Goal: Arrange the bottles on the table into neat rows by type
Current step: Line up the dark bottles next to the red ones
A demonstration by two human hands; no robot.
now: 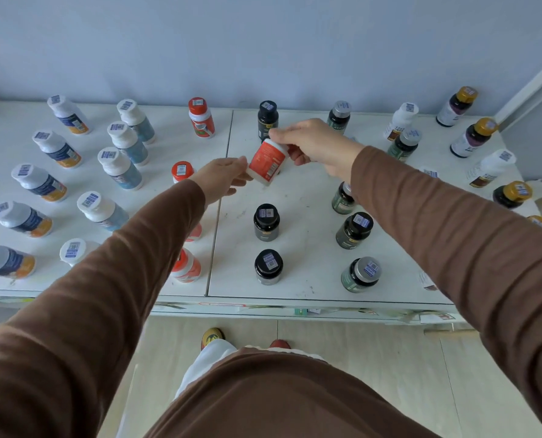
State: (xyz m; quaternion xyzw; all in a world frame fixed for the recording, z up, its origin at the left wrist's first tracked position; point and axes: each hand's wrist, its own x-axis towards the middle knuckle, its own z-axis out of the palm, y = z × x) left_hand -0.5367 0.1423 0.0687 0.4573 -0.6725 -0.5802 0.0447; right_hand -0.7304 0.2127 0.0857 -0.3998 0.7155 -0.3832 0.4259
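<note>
Right hand (310,143) grips the orange bottle (268,161) by its cap end, tilted, above the surface (295,197) w/ left hand (223,177) pinching its base. Judgement: pass fully to left, then stand it upright in the orange row (184,216), lined up w/ its neighbours.

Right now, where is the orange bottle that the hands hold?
In the head view the orange bottle is tilted above the table's middle, between left hand and right hand.

Pale wall (263,42) — wood-look floor (373,358)
</note>
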